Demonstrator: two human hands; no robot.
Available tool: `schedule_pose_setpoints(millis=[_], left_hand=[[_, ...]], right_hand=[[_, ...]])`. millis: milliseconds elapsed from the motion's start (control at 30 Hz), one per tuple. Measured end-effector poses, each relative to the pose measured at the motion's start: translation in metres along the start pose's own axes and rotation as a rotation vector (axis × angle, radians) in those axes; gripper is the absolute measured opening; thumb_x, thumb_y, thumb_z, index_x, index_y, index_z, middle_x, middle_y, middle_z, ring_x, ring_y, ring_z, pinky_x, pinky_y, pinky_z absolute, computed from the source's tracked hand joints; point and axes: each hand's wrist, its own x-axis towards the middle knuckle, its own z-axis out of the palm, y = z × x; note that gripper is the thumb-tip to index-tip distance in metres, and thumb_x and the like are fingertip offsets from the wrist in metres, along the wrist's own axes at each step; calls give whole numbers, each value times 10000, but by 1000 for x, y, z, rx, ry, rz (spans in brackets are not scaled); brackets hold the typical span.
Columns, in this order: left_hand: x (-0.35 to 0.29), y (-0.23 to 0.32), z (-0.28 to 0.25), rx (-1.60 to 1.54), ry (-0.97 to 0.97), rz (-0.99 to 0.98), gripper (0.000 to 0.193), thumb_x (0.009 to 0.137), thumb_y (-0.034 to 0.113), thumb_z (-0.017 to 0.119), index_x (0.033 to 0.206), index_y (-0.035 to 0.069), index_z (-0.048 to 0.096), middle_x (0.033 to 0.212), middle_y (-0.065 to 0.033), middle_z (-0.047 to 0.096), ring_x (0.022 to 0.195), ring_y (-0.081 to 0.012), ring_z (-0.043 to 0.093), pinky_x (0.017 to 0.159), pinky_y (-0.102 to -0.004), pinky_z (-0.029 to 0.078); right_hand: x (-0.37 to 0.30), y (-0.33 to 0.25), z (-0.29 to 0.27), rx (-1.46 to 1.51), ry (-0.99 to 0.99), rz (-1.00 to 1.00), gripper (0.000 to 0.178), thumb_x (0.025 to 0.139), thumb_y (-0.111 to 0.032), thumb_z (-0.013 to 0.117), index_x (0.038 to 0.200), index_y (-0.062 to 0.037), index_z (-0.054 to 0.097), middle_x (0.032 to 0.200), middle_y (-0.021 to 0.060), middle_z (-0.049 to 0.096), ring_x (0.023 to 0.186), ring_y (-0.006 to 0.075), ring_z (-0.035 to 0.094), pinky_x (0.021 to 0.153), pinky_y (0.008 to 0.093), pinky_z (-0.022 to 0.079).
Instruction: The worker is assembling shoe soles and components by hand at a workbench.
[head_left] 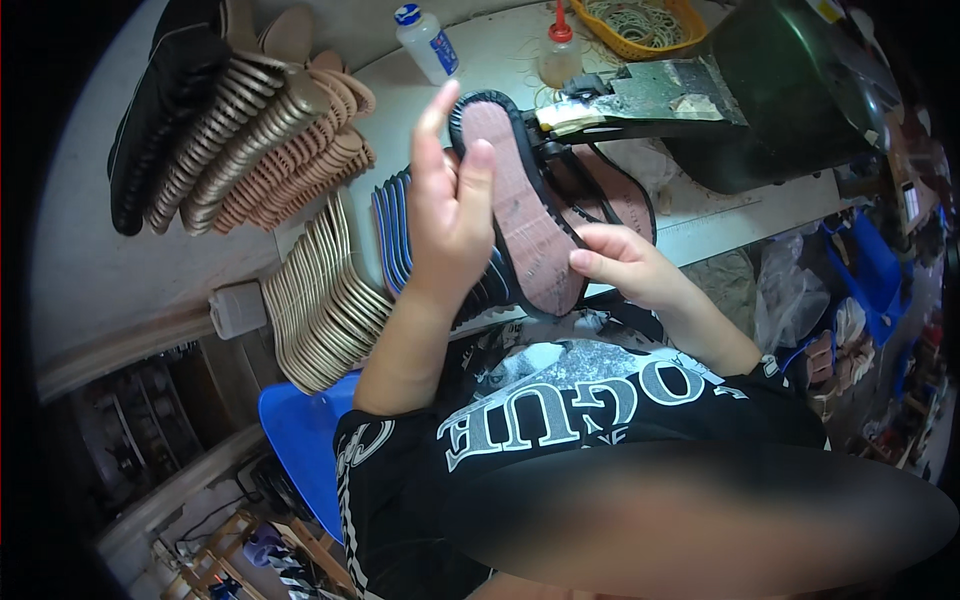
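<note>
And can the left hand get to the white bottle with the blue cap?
Probably yes: the left hand is open, one fingertip looks near the white bottle, and nothing shows between them. The right hand holds the pink sole, so the left may be spared.

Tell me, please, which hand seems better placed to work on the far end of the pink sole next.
Probably the left hand: it is spread open by that end of the pink sole, while the right hand is occupied holding the near end.
</note>
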Motion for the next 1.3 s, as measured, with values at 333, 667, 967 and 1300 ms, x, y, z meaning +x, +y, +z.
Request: schedule_pose_setpoints(millis=[333,667,967,1300], left_hand=[[-52,-18,4,12,-29,-293,471,953,154,532,1323,-2,285,848,-70,611,688,-110,578,639,-240,464],[-82,-44,-15,788,-125,40,445,833,242,639,1191,-13,565,1039,-149,575,984,-300,502,889,-395,385],[-97,-52,-26,1029,-289,-20,481,784,306,670,1156,16,579,1215,-138,514,1162,-332,420,988,-451,306],[-93,-55,-24,978,-211,-30,361,782,278,674,1035,32,596,1161,-120,535,1116,-316,451,956,-431,331]], right_hand=[[-27,32,-9,15,233,-33,243,933,-196,534,1046,13,586,921,-25,588,850,27,501,748,190,396],[-7,49,-20,-670,546,-162,271,887,-177,564,1058,32,583,892,120,627,873,220,605,804,296,457],[19,59,20,-1464,475,-447,288,769,-171,652,1019,-29,635,1247,96,519,1229,260,401,984,447,240],[36,82,25,-1420,373,-381,114,773,-145,646,813,-38,640,1155,65,574,1235,261,394,983,488,223]])
